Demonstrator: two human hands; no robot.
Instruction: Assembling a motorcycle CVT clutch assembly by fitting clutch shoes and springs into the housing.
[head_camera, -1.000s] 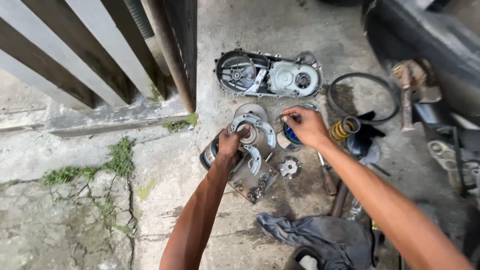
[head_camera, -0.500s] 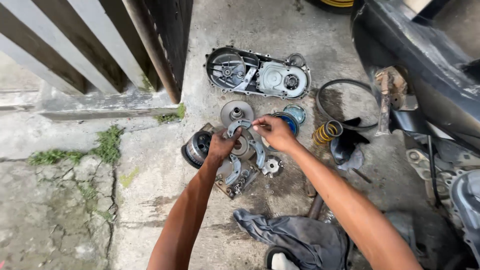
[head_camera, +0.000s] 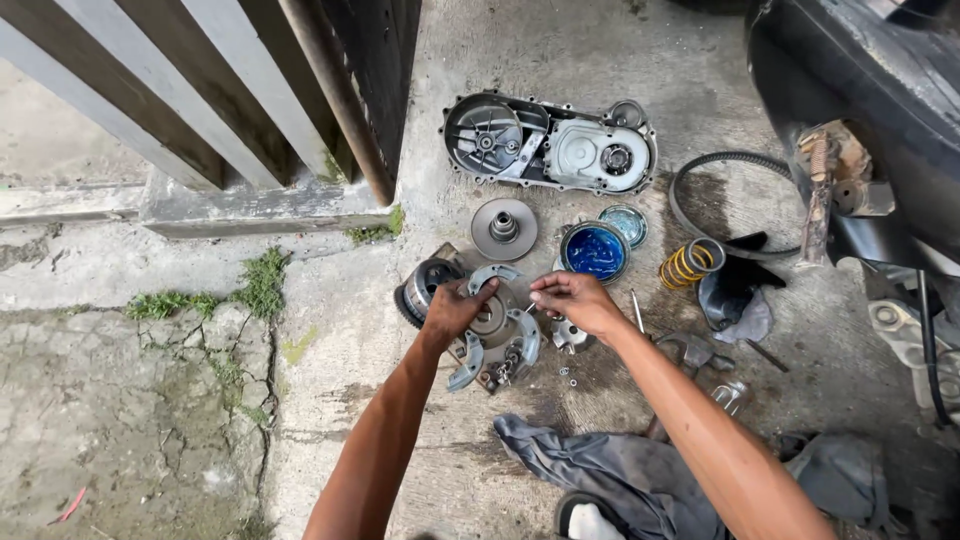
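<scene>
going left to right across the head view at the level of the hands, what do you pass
Grass tuft → round drum part → left hand on the clutch assembly → right hand → yellow spring → black scooter body.

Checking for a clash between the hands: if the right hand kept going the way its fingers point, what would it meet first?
The right hand points left, toward the round metal clutch assembly. It would probably meet that part's upper rim first, then the left hand resting on it; depth is unclear.
</scene>
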